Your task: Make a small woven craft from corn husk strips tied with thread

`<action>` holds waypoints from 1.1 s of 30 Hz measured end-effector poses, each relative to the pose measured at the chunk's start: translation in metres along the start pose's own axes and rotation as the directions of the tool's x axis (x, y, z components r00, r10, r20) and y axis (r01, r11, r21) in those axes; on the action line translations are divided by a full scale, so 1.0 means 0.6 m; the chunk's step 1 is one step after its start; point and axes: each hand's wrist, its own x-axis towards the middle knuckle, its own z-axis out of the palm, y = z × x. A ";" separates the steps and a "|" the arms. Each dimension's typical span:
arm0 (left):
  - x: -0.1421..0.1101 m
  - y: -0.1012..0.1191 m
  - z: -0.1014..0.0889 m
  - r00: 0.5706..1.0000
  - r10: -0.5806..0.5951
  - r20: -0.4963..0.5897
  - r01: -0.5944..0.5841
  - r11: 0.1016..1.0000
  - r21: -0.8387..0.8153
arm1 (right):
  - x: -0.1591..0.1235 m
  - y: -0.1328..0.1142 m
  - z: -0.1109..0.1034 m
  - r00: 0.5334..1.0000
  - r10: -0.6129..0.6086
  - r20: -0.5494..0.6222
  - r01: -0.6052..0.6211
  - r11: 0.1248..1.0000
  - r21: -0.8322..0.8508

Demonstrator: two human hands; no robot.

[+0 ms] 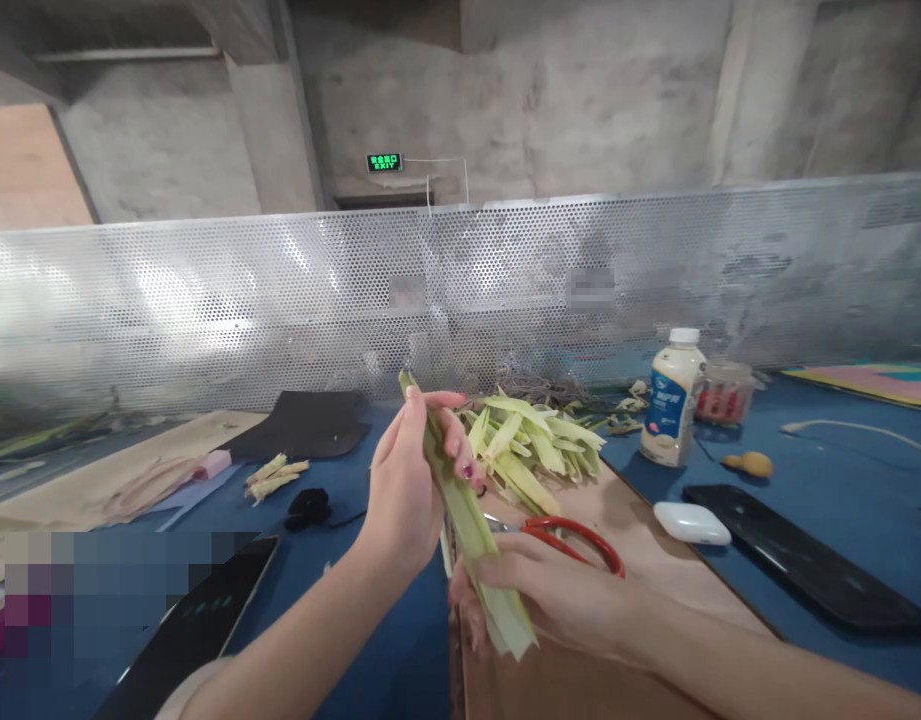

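1. Closest to the camera are the two forearms, the left one (pixel 302 620) and the right one (pixel 730 640), reaching in from the lower corners.
2. The left hand (pixel 404 480) grips the upper part of a long green leaf (pixel 467 520); its thumb points up beside the leaf's tip and its fingers curl around from the other side.
3. The right hand (pixel 542 575) pinches the leaf lower down, with some fingertips showing past its left edge; how tightly they press, I cannot tell.
4. The leaf is held up over the edge of a brown board (pixel 550 685), slanting from its narrow tip at upper left to its wide, pale end at lower right.
5. Scissors (pixel 557 520) with red handles lie on the board just beyond the right hand, which partly hides them.
6. Farther back on the board is a pile of pale green leaves (pixel 535 440).
7. Right of the board, on the blue table (pixel 400 640), stand a bottle (pixel 670 410) with a white cap and, behind it, a clear box (pixel 722 390) with red contents.
8. Nearer are a small white case (pixel 691 522) and a long black object (pixel 805 560), close together.
9. At lower left lies a phone (pixel 205 610).
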 end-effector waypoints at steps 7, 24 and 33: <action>0.010 -0.006 -0.017 0.997 -0.007 -0.075 0.002 0.998 -0.060 | 0.001 0.005 -0.002 0.999 -0.001 -0.040 -0.001 0.999 -0.042; 0.032 -0.008 -0.065 0.966 -0.128 -0.225 0.077 0.972 -0.222 | -0.006 0.012 0.005 0.986 -0.059 -0.154 0.045 0.994 -0.097; 0.037 -0.018 -0.084 0.950 -0.093 -0.299 0.043 0.985 -0.168 | -0.016 -0.001 0.005 0.975 0.104 -0.197 -0.118 0.991 -0.064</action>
